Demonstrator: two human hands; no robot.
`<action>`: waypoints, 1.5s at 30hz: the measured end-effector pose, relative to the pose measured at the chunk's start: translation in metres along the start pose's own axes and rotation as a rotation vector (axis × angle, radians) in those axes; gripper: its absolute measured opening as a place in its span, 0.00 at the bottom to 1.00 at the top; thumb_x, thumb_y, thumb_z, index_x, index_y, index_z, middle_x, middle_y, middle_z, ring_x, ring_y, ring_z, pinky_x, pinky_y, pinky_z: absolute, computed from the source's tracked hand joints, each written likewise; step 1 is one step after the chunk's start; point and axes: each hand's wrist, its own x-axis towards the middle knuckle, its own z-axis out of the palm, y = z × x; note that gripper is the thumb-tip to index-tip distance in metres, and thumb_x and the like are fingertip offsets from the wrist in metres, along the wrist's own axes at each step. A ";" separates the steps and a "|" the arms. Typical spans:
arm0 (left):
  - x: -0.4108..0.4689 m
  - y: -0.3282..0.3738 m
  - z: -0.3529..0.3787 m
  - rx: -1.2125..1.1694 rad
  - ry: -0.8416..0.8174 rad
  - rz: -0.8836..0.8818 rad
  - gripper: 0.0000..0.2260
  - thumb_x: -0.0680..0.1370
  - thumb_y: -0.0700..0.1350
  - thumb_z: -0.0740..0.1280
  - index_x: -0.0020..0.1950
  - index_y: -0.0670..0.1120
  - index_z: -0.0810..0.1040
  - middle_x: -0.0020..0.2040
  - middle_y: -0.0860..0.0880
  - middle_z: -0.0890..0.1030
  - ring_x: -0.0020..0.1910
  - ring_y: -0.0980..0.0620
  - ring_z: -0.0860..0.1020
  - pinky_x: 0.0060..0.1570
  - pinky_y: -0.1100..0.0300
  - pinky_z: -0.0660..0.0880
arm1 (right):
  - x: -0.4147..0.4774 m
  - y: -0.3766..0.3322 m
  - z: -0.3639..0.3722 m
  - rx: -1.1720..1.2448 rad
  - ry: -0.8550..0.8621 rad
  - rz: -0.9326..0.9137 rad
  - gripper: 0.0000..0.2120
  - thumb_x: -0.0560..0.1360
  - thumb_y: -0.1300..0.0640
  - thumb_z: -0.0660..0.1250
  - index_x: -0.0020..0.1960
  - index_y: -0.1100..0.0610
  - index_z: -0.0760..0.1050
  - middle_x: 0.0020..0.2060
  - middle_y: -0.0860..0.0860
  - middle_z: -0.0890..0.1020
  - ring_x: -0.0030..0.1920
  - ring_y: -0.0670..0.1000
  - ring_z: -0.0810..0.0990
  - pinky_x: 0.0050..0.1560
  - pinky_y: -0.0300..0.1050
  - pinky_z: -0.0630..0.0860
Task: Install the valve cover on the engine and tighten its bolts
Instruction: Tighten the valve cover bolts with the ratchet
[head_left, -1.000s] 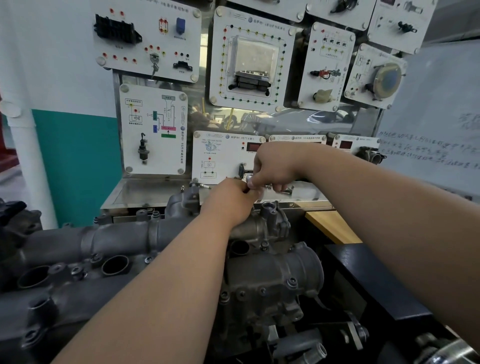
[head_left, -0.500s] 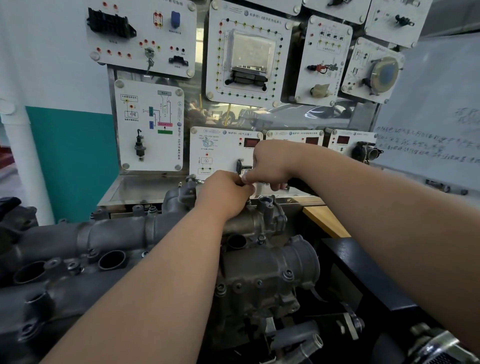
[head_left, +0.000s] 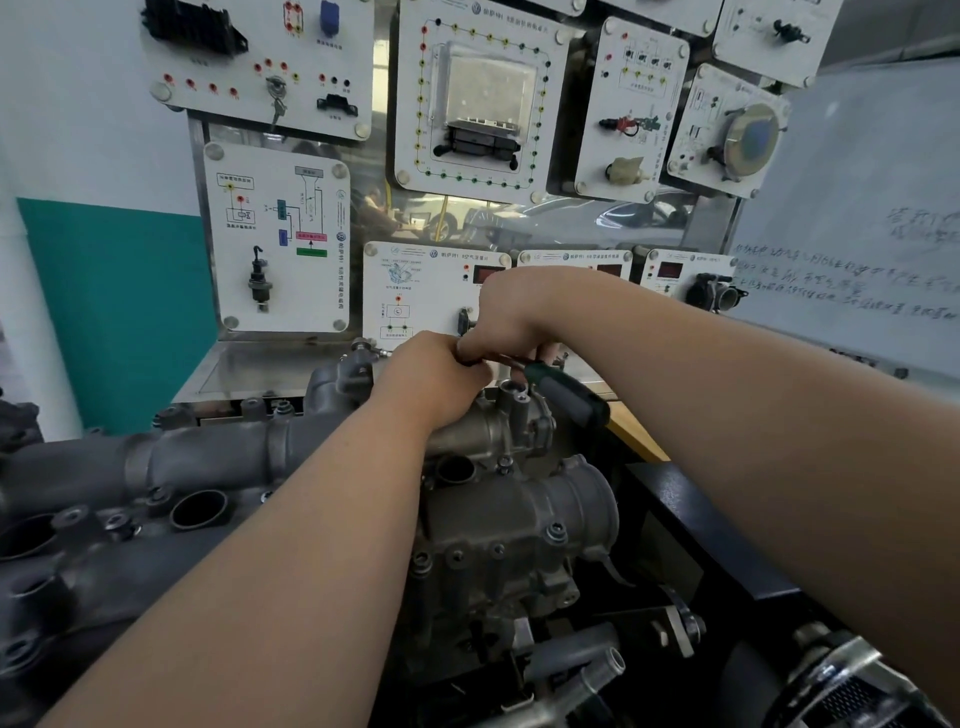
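Note:
The grey engine (head_left: 498, 525) fills the lower middle, with the dark valve cover (head_left: 156, 467) stretching to the left, its round holes facing up. Both hands meet at the engine's far top end. My left hand (head_left: 431, 379) is curled over the spot, fingers gripping the front of a tool. My right hand (head_left: 509, 317) is just behind it, fingers curled on the same tool. A dark green and black tool handle (head_left: 566, 392) sticks out to the right below my right wrist. The tool's tip and any bolt are hidden under the hands.
White training panels (head_left: 280, 239) with sockets and sensors stand right behind the engine. A steel tray (head_left: 244, 369) lies behind the cover. A wooden bench edge (head_left: 634, 431) and a black frame (head_left: 717, 530) sit to the right. A whiteboard (head_left: 857, 223) is at the far right.
The green and black tool handle has come into view under my right wrist. Both hands stay together at the same spot on the engine; the camera has moved closer and lower.

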 end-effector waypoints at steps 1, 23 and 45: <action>0.000 0.000 0.000 0.003 0.008 0.001 0.10 0.73 0.49 0.67 0.32 0.50 0.74 0.34 0.50 0.78 0.38 0.48 0.76 0.31 0.61 0.65 | 0.000 -0.002 0.001 0.000 0.003 -0.002 0.17 0.77 0.47 0.64 0.37 0.59 0.75 0.27 0.54 0.83 0.28 0.53 0.84 0.34 0.42 0.80; 0.001 0.003 0.004 0.032 0.164 0.026 0.07 0.74 0.46 0.65 0.36 0.47 0.73 0.34 0.50 0.74 0.38 0.46 0.73 0.31 0.58 0.63 | 0.012 0.007 0.004 -0.028 0.068 -0.101 0.17 0.73 0.48 0.63 0.30 0.56 0.76 0.20 0.47 0.79 0.20 0.46 0.78 0.24 0.34 0.69; 0.002 -0.002 0.006 0.073 0.076 0.031 0.16 0.76 0.50 0.64 0.29 0.49 0.68 0.28 0.51 0.71 0.34 0.48 0.70 0.28 0.61 0.62 | 0.024 0.019 0.002 -0.238 0.111 -0.290 0.25 0.72 0.45 0.70 0.65 0.55 0.74 0.54 0.46 0.78 0.53 0.52 0.77 0.52 0.45 0.72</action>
